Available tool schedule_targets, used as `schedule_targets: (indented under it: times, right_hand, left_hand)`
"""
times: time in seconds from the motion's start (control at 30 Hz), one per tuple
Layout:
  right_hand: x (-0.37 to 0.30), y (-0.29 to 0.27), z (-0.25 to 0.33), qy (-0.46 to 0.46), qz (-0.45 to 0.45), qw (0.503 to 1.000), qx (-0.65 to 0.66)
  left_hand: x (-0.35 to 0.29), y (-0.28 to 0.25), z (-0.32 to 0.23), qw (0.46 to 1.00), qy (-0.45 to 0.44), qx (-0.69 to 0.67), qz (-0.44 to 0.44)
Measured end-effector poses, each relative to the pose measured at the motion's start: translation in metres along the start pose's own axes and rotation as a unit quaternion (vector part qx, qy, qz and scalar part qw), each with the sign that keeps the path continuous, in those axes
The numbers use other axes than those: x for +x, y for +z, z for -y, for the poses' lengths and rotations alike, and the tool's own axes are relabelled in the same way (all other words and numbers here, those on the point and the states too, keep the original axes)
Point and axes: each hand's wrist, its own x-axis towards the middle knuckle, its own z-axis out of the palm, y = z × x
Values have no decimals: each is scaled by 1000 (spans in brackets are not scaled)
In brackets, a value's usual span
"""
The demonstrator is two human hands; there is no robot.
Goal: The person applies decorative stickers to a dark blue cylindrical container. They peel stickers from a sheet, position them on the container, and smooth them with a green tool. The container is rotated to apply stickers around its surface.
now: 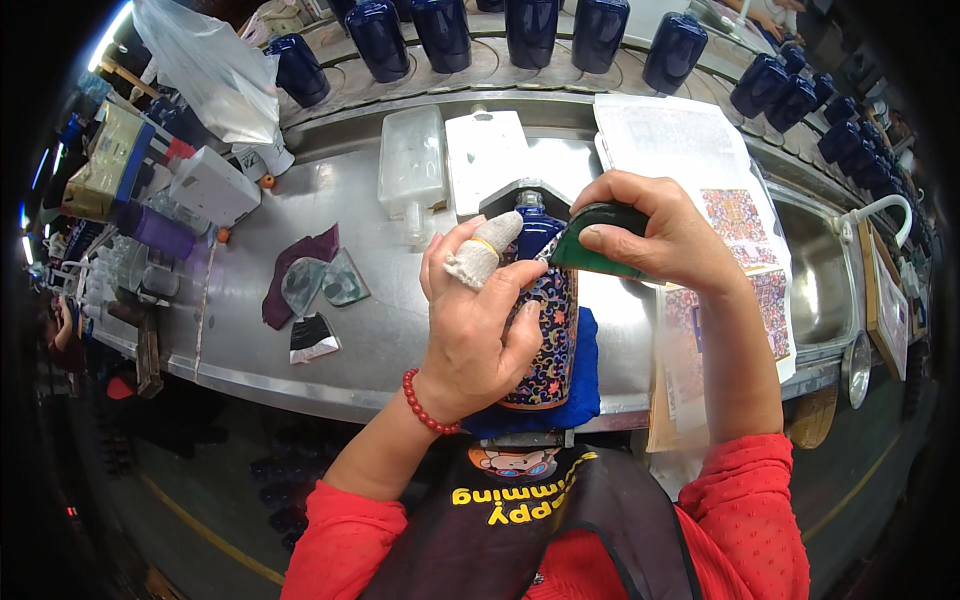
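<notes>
A dark blue bottle with a colourful floral pattern lies in front of me, its neck pointing away, on a blue cloth. My left hand is closed over its left side, with the thumb and fingers pressed to the patterned surface. A whitish cloth finger cover is on one of its fingers, and red beads circle the wrist. In my right hand is a dark green scraper, gripped between thumb and fingers. The scraper's edge meets the bottle's shoulder near my left fingertips.
Patterned transfer sheets lie to the right, beside a metal sink. Cut scraper pieces rest on the steel table at left. A clear container stands ahead. Several blue bottles line the conveyor behind.
</notes>
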Motion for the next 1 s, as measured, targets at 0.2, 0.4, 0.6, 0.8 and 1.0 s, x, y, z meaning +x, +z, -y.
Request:
schedule_targets:
  times: [0.2, 0.4, 0.6, 0.8, 1.0]
  right_hand:
    - [-1, 0, 0, 2, -1, 1000, 5]
    - [-1, 0, 0, 1, -2, 1000, 1]
    - [-2, 1, 0, 2, -6, 1000, 3]
    - [-2, 0, 0, 1, -2, 1000, 2]
    - [-2, 0, 1, 2, -3, 1000, 0]
  left_hand:
    - [-3, 0, 2, 1000, 18, 0, 7]
    - [0, 4, 4, 999, -4, -31, -30]
    - [-3, 0, 1, 1000, 13, -6, 11]
    - [-1, 4, 4, 998, -11, -48, -29]
    - [-6, -1, 2, 1000, 22, -2, 9]
